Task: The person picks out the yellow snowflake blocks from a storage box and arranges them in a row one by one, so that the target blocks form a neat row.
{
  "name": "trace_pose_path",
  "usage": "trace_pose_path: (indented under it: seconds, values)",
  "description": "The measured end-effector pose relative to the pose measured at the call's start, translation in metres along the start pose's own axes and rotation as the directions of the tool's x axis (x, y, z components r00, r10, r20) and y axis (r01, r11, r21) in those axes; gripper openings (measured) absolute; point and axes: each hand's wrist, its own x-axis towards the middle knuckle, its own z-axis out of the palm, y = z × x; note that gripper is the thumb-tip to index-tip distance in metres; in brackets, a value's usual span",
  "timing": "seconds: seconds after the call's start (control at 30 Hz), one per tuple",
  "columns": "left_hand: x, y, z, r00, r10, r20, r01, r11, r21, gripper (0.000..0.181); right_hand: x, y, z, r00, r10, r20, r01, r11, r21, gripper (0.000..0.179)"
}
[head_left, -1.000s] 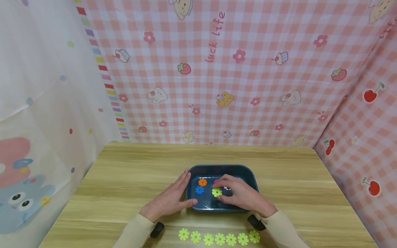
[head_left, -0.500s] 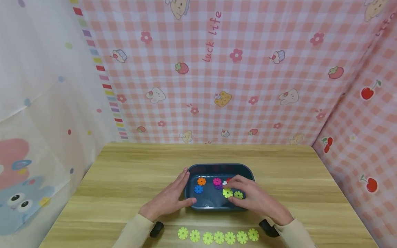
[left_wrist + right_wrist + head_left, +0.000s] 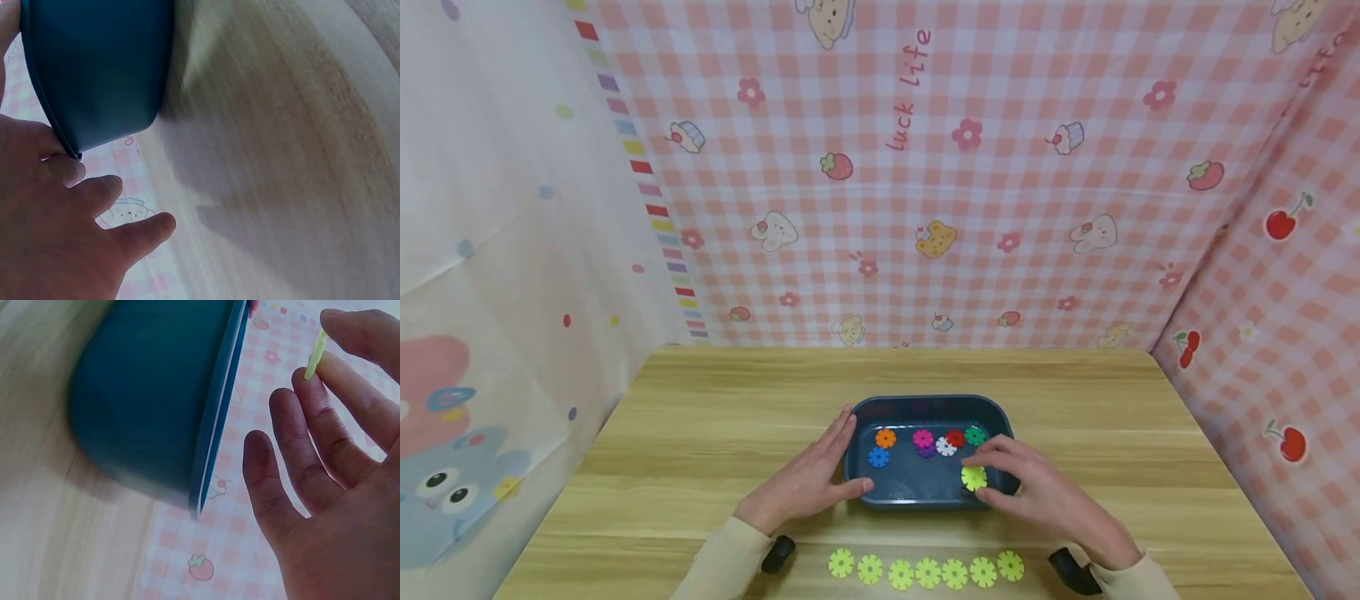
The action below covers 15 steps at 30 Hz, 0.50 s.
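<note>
My right hand (image 3: 1037, 492) pinches a yellow-green notched plastic disc (image 3: 974, 478) between thumb and fingertips, over the right part of a dark blue tub (image 3: 910, 497). Edge-on, the same disc (image 3: 317, 353) shows in the right wrist view above the rim, the other fingers spread. On the tub's left side rests my left hand (image 3: 801, 487), its fingers straight along the outer wall and its thumb at the near rim. Inside the tub lie an orange disc (image 3: 886, 438), a blue disc (image 3: 878, 457), and pink, purple, white, red and green ones towards the back right.
A row of several yellow-green discs (image 3: 928, 572) lies along the table's near edge, in front of the tub. The wooden table (image 3: 737, 392) ends at a pink checked cloth (image 3: 880, 250) behind, with cloths on both sides.
My right hand has moved right across the tub with the yellow-green disc, uncovering the white, red and green discs. Another yellow-green disc near the hand is now hidden. My left hand stays put.
</note>
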Motion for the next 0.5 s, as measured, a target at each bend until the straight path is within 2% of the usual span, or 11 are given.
trace_pose_path:
  seconds: [0.17,0.5]
  values:
    - [0.0,-0.001,0.001,1.0,0.005,-0.002,-0.005,1.0,-0.008,0.099,-0.01,0.001,-0.005,0.998,0.058,-0.002,-0.058,0.998,-0.006,0.031]
    - [0.001,-0.002,0.002,1.0,0.011,0.001,-0.011,1.0,-0.007,0.1,-0.029,0.01,-0.009,0.999,0.032,-0.019,-0.033,0.999,-0.039,0.032]
